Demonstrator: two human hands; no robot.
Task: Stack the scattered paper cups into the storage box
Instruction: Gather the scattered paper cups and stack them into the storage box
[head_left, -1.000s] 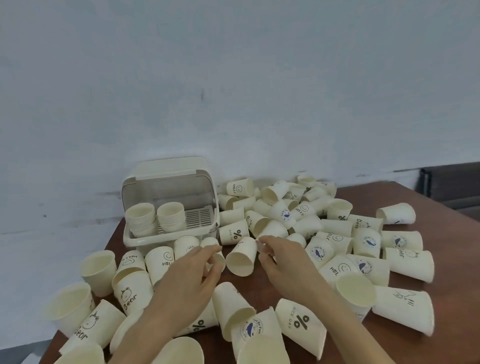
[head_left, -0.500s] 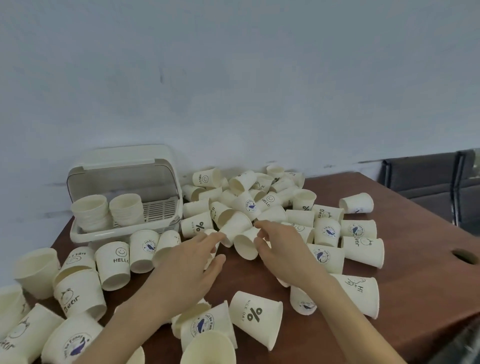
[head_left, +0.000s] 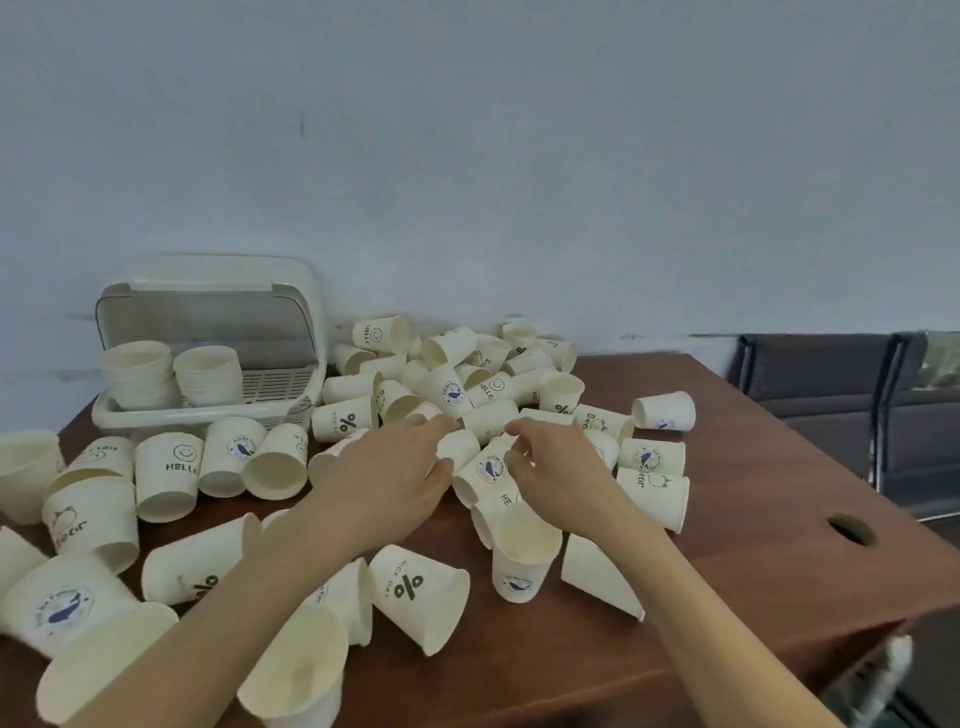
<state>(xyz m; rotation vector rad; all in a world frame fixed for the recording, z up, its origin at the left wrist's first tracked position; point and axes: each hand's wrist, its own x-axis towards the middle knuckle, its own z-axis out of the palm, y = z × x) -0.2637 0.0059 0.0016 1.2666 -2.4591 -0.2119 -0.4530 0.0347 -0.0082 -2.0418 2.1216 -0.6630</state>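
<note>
Left hand (head_left: 395, 478) half-curled, thumb and fingers pinching a small cup (head_left: 457, 448) mid-table. Right hand (head_left: 558, 467) curled, fingertips on a whale-logo cup (head_left: 485, 470) beside it; firm hold unclear. Both forearms reach forward, palms down. Storage box (head_left: 208, 415) far-left, lid up, two stacks inside.

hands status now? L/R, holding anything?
Left hand: fingers closing around a small paper cup, grip not clearly complete.
Right hand: fingers curled over the whale-print cup; whether it grips cannot be told.
</note>
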